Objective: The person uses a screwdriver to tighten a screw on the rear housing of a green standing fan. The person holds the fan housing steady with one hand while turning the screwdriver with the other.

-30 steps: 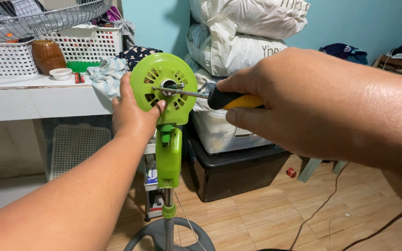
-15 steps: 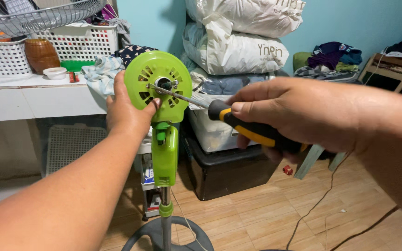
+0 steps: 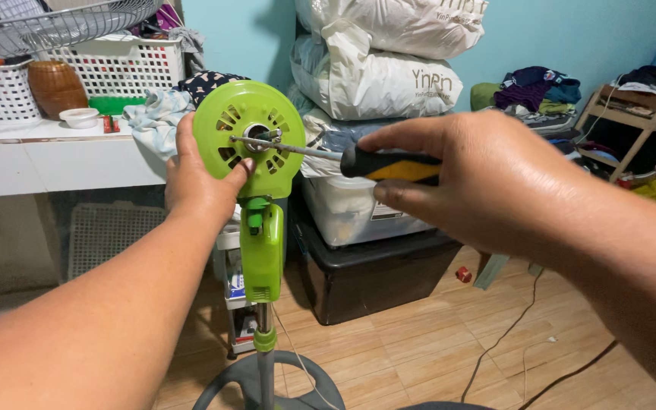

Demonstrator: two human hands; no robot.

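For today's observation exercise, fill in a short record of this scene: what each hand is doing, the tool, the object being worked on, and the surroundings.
Left hand: left hand grips the edge of the green fan motor housing.
Right hand: right hand holds the screwdriver by its black and yellow handle.
Tool tip: the shaft reaches the housing's centre.
Support: housing sits on a green neck atop a grey fan stand.
Surroundings: white baskets on a shelf, stuffed white bags, black storage box.

Premises: a lived-in home room used for storage. Stuffed white sacks (image 3: pixel 377 72) are stacked on a black plastic bin (image 3: pixel 366 266) at centre against the turquoise painted wall (image 3: pixel 244 34). White plastic laundry baskets (image 3: pixel 115 68) sit upper left, heaped clothing (image 3: pixel 537 91) upper right, wood-pattern tile floor (image 3: pixel 419 342) below.
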